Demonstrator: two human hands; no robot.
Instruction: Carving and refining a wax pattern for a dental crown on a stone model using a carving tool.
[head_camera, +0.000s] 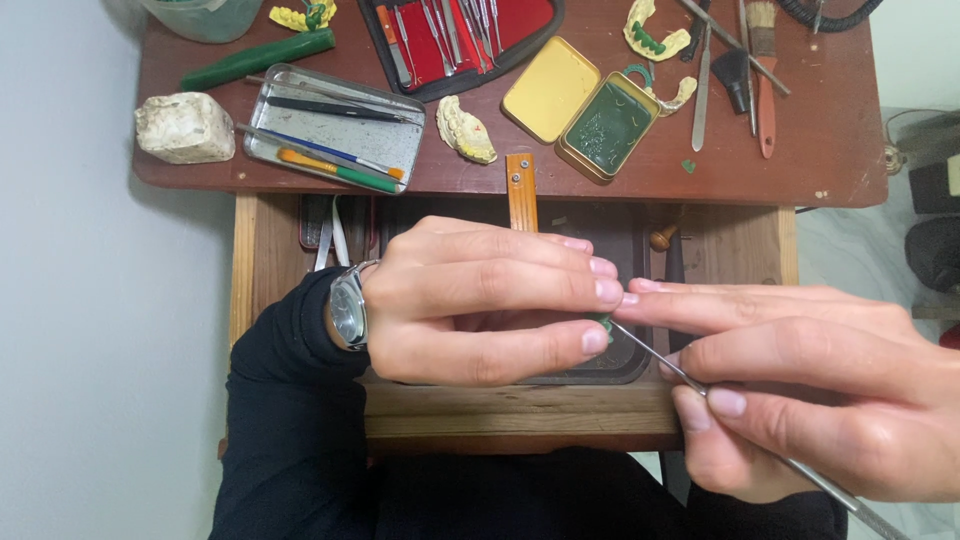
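Now, in the head view, your left hand (480, 300) is in the middle of the frame, with a wristwatch (347, 306) on the wrist and a black sleeve (290, 400) behind it. Its fingers are closed around a small green piece (601, 322), which is almost fully hidden; only a little green shows between the fingertips.

Your right hand (810, 390) comes from the lower right and pinches a thin metal instrument (660, 362) between thumb and fingers. The long axis of this instrument runs diagonally: the handle goes out toward the lower right corner, and the tip points up and to the left, where it touches the green piece at your left fingertips. The extended right forefinger lies almost level and meets the left fingertips.

Under both hands is an open wooden drawer (500, 420) with a dark tray (620, 365) inside. In the upper part of the frame, on the reddish table (830, 150), you see an open yellow tin with green wax (610, 125), a flat metal tray with tools (335, 130), a white plaster block (185, 127) at the upper left, and a yellowish dental cast (466, 130) between the tray and the tin.
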